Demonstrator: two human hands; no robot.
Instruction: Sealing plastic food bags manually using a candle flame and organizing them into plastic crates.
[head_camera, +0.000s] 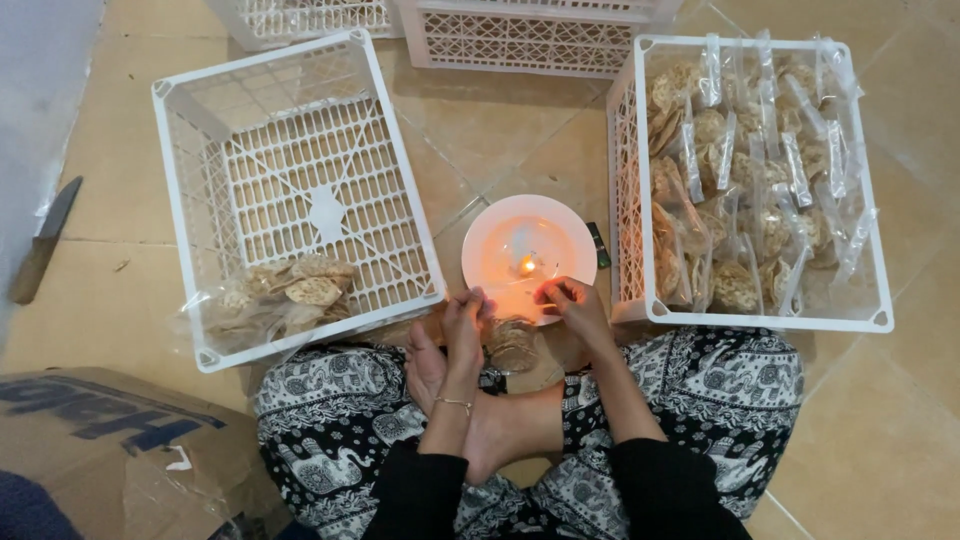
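Knife (42, 243) lies on the floor tiles (490, 130) at 9 o'clock, with a cardboard box (100, 440) at 7 o'clock. Next comes the left crate (290, 190), white and slotted, holding two or three sealed cracker bags (280, 295) in its near corner. Centre: one white plate (528, 255) with one lit candle (526, 266) on it. Both hands meet at its near rim. The left hand (462, 325) and the right hand (575, 305) each pinch one end of a clear bag of crackers (512, 340): small, see-through, round tan crackers inside, hanging just under the flame edge, above the crossed feet. The right crate (760, 180) at 2 o'clock is packed with open bags; exact count cannot be told. Two more crates (530, 35) sit at 12 o'clock.
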